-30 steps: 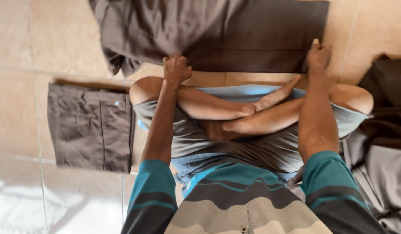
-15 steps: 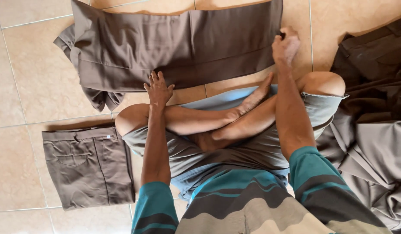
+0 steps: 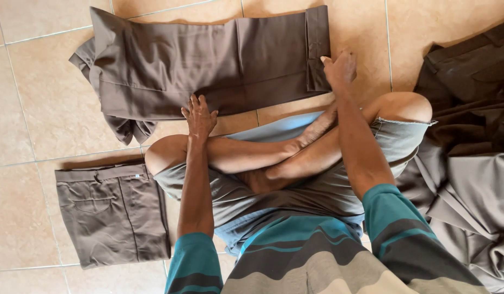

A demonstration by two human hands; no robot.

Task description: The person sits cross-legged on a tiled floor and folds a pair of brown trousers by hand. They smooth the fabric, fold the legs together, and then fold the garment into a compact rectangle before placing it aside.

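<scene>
Two pairs of brown trousers counted: one spread out (image 3: 208,65), one folded (image 3: 113,215). One garment heap (image 3: 470,163). Two hands.

The person wears a short-sleeved shirt (image 3: 317,261) at the bottom centre of the frame, banded in teal, dark grey and pale beige stripes; its teal sleeves end above the elbows. Grey-blue shorts (image 3: 295,196) with a frayed raw hem cover the thighs at mid-frame. Forearms, lower legs and feet are bare.
</scene>
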